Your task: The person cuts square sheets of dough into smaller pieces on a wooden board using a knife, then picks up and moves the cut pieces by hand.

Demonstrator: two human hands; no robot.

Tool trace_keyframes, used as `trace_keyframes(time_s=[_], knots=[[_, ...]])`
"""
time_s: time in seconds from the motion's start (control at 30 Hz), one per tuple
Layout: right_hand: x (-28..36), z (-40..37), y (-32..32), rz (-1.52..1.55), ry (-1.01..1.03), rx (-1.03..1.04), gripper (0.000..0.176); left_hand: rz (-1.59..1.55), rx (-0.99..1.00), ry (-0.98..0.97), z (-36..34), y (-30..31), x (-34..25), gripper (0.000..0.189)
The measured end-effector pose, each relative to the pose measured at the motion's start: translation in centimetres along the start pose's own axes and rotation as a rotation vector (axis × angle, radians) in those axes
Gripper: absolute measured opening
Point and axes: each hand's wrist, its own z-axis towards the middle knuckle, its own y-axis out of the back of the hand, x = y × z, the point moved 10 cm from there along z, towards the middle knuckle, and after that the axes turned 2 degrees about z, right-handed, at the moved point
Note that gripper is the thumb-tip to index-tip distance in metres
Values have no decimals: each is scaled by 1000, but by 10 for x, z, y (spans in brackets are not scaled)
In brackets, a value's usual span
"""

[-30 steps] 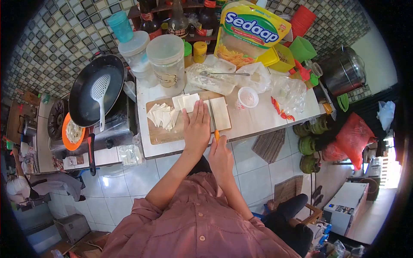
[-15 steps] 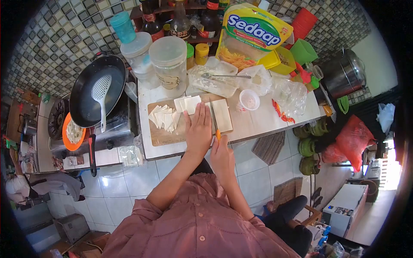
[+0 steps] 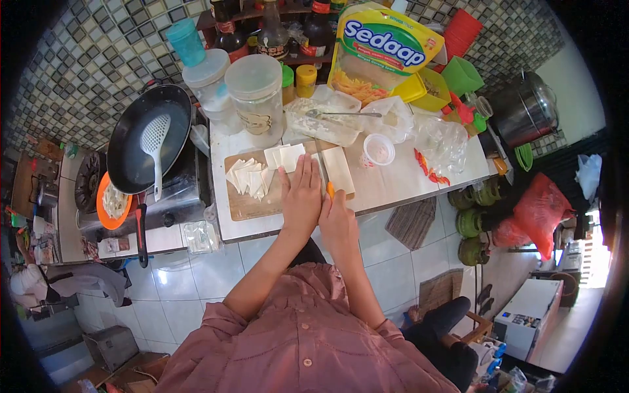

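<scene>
My right hand (image 3: 338,219) is wrapped round the orange handle of a knife (image 3: 330,189), whose blade lies along the left edge of a pale rectangular stack of sheets (image 3: 338,169). Just left of the blade, my left hand (image 3: 301,196) lies flat with fingers stretched out, pressing on pale sheets. Beyond its fingertips are white square pieces (image 3: 284,156). More cut pieces (image 3: 248,178) overlap in a loose pile on the left of the wooden cutting board (image 3: 252,208).
A black pan (image 3: 131,144) with a white slotted spatula sits on the stove at left, beside an orange plate (image 3: 107,213). Clear jars (image 3: 255,108), a plastic tub (image 3: 331,128), a cup (image 3: 378,150) and red chilies (image 3: 429,167) stand behind and right. A person's leg shows lower right.
My right hand and the knife have shifted slightly, with the knife handle a little farther from me. My left hand stays on the sheets.
</scene>
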Motion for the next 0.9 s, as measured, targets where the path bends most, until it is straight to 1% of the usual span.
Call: trace_keyframes(time_s=[0.1, 0.17, 0.23, 0.3, 0.47, 0.57, 0.63, 0.7, 0.77, 0.83, 0.87, 0.9], knots=[[2, 8, -1, -42, 17, -8, 29, -11, 5, 5, 0, 1, -1, 50], [0, 3, 0, -17, 20, -5, 30, -1, 0, 7, 0, -2, 1, 50], [0, -7, 6, 5, 20, -2, 30, 60, -28, -15, -1, -5, 1, 48], [-6, -22, 11, 94, -37, 51, 25, 45, -45, -8, -2, -9, 3, 46], [-27, -58, 16, 66, -34, 43, 27, 6, -72, 1, -2, -6, 3, 42], [-37, -76, 21, 62, -39, 55, 25, 46, -49, -19, -2, -9, 3, 43], [-41, -82, 28, 71, -24, 48, 25, 20, 42, -22, 0, -17, 5, 43], [-42, -85, 39, 219, -10, 54, 23, -10, 29, -31, 4, -14, 7, 43], [-43, -87, 52, 267, -28, 23, 23, -39, 19, -32, 8, -10, 11, 43], [-48, -88, 60, 317, -44, -7, 24, -53, 90, -66, 17, -6, 10, 48], [-51, -87, 63, 333, -42, -20, 25, -53, 86, -68, 22, 0, 9, 48], [-54, -87, 65, 349, -40, -34, 26, -67, 187, -40, 26, -4, 10, 54]])
